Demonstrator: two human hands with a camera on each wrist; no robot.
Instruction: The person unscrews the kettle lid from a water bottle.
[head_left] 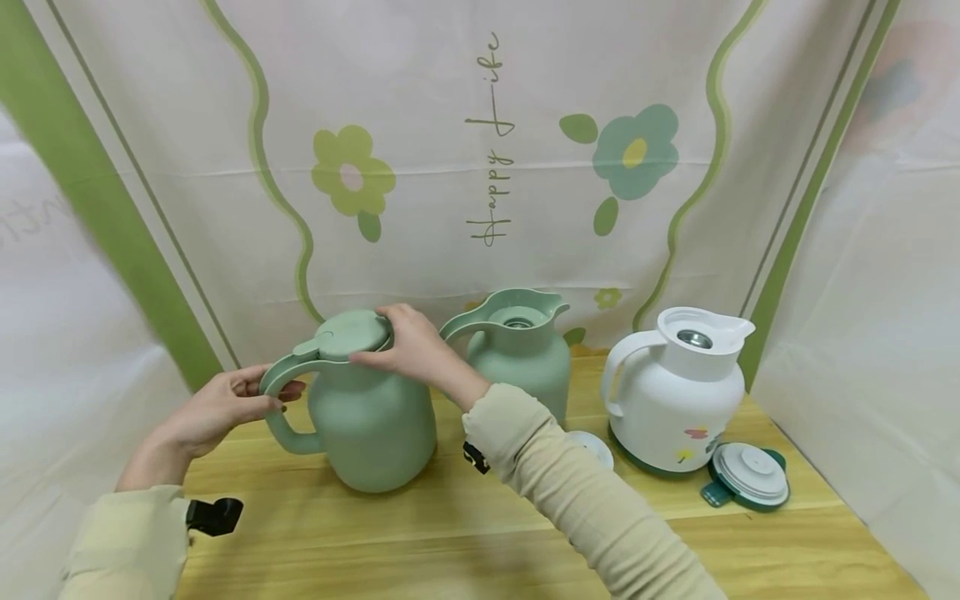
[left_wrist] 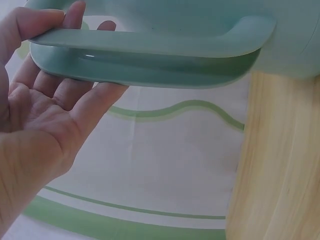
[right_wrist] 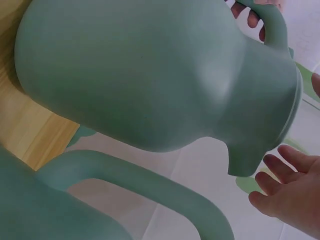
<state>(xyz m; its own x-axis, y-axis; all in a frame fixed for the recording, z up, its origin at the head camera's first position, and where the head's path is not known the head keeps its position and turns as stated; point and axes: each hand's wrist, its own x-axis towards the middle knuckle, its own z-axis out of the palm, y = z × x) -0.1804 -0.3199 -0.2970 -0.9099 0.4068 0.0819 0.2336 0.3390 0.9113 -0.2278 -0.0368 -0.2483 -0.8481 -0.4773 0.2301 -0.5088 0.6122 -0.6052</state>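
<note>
A green vacuum jug (head_left: 372, 433) stands at the left of the table. Its round green lid (head_left: 352, 335) sits at the top of the neck; whether it is fully seated I cannot tell. My left hand (head_left: 223, 408) holds the upper part of the jug's handle (left_wrist: 145, 42), thumb on one side and fingers on the other. My right hand (head_left: 420, 346) spans the lid's right edge, thumb at the front and fingers behind. In the right wrist view, the right hand's fingers (right_wrist: 280, 190) are beside the jug's spout (right_wrist: 245, 162).
A second green jug (head_left: 525, 367), without a lid, stands behind my right forearm. Farther right is a lidless white jug (head_left: 675, 408), with a white and green lid (head_left: 750, 475) beside it. A white disc (head_left: 592, 448) lies partly behind my sleeve. Printed curtains (head_left: 487, 275) enclose the table.
</note>
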